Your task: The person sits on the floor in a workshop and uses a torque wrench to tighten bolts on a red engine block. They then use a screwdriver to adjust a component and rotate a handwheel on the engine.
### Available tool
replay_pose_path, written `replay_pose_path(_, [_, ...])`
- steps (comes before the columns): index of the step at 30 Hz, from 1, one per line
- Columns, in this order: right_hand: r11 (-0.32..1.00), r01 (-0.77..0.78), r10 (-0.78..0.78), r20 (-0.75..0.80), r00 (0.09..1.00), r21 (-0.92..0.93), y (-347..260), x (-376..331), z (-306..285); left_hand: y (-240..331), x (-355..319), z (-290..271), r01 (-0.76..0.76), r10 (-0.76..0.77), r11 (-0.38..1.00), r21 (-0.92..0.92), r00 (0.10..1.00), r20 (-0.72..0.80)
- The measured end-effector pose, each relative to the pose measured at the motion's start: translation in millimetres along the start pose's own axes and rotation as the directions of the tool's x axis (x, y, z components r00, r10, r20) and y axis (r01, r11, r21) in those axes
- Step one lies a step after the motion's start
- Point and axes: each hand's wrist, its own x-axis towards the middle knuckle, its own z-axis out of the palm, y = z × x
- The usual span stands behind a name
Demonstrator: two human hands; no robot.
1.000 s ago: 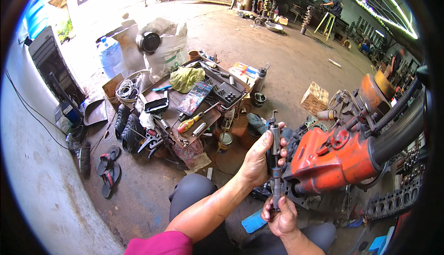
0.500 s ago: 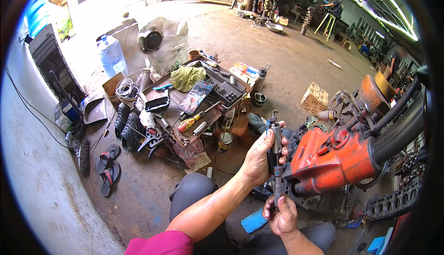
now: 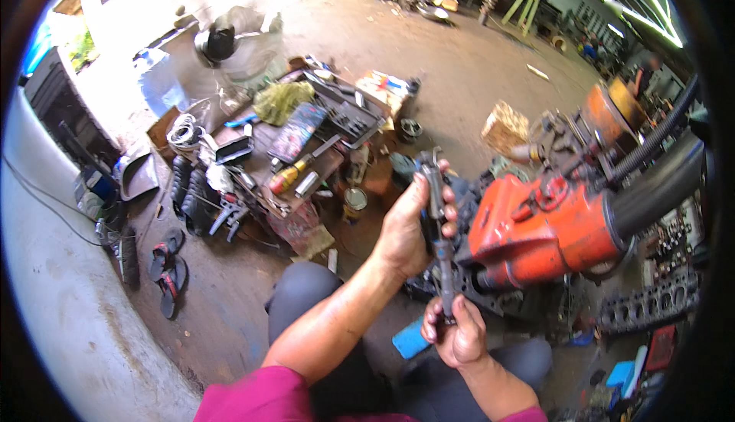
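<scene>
Left of red-orange machine housing (image 3: 540, 234), in head view: slender grey-black metal tool (image 3: 445, 273), slightly tilted, spanning both hands. Left hand (image 3: 406, 231): fingers wrapped around thicker upper barrel, thumb along near side. Right hand (image 3: 461, 335): thumb and fingers closed about lower end. Handling, as judged: rigid, fairly heavy for its girth, slippery if oily; bent tip (image 3: 436, 152) probably most delicate. Best hold: upper barrel, lower end steadied.
</scene>
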Motion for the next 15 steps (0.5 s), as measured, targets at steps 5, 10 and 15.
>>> replay_pose_path(5, [0.999, -0.018, 0.015, 0.073, 0.997, 0.049, -0.6, -2.5, -0.2, -1.8, -0.2, 1.0, -0.006, 0.013, 0.992, -0.124, 0.998, 0.062])
replay_pose_path(10, [1.0, -0.025, 0.024, 0.082, 0.996, 0.009, -1.3, -5.8, 1.3, -0.8, -0.1, 2.2, 0.052, -0.024, 0.975, -0.215, 0.991, 0.131])
replay_pose_path(15, [0.997, -0.072, 0.072, 0.078, 0.994, -0.004, -1.7, -6.3, 1.8, -2.7, 0.1, 0.7, 0.073, -0.028, 0.964, -0.255, 0.984, 0.176])
